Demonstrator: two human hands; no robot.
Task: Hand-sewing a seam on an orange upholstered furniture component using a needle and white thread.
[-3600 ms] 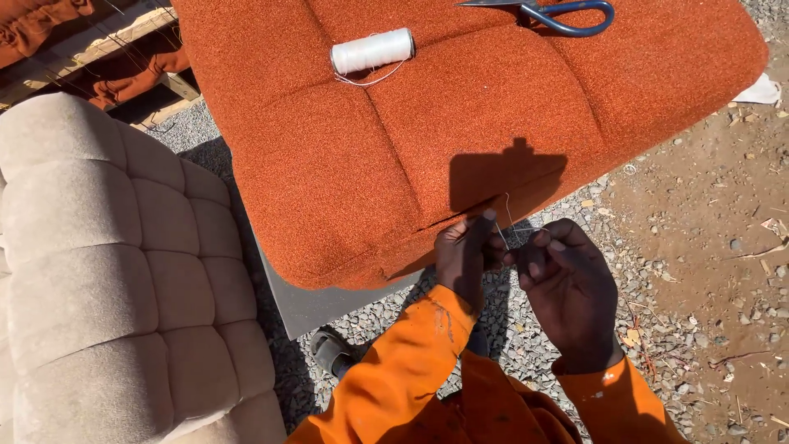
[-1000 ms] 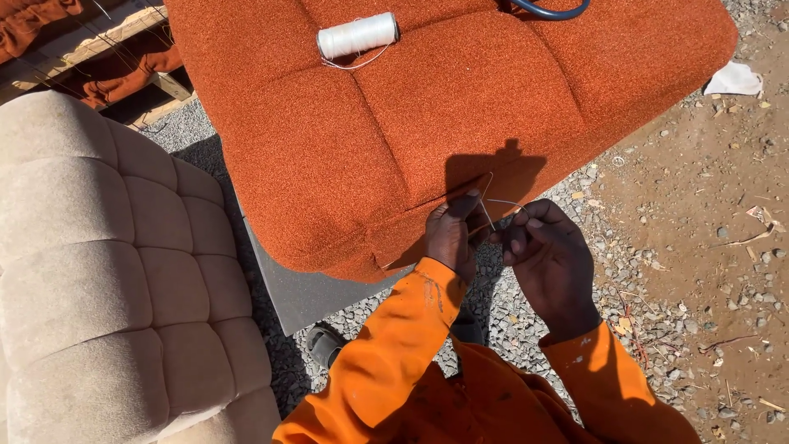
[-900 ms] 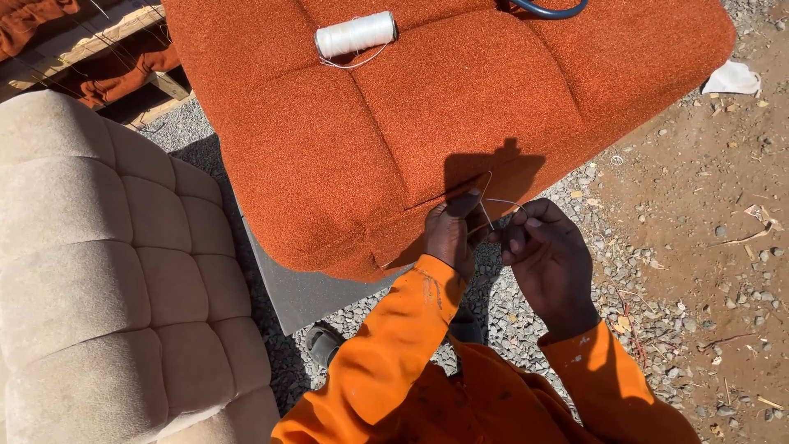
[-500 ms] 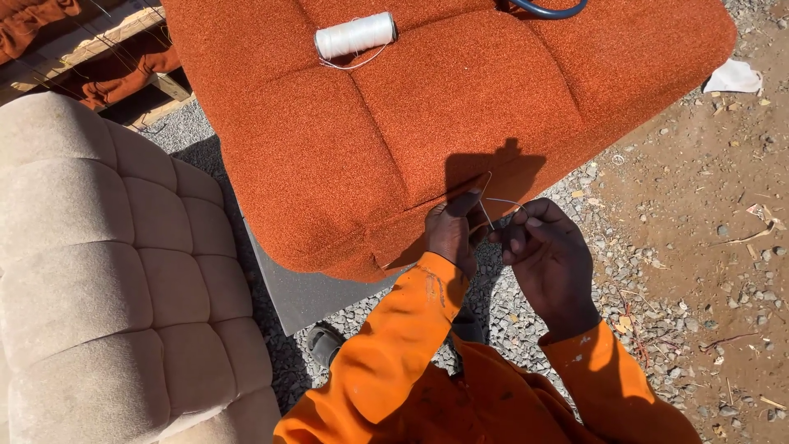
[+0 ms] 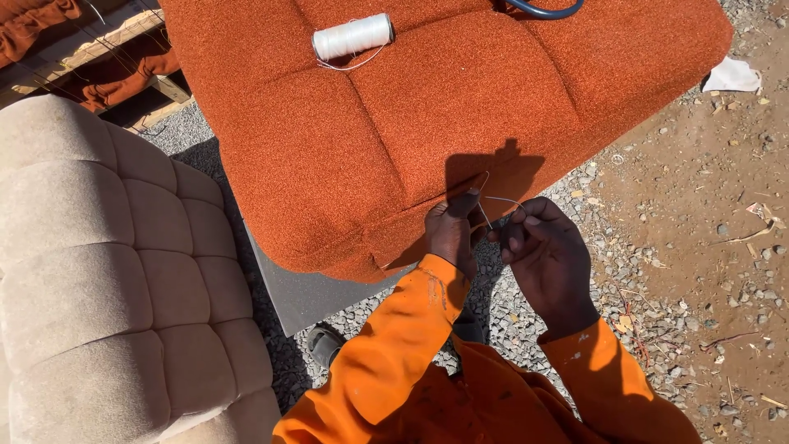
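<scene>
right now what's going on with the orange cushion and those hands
A person in orange sleeves is working thread at the front edge of a tufted orange cushion. The left hand pinches a thin curved needle against the cushion's edge, while the right hand holds a fine white thread close beside it. A spool of white thread lies on top of the cushion, and a beige tufted cushion sits to the left.

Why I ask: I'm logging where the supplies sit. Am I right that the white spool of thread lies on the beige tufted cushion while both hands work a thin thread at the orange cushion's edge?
Not quite. The white spool of thread lies on the orange cushion, not the beige tufted cushion, as the head view shows. Otherwise right: left hand and right hand work a thin thread at the orange cushion's edge.
</scene>
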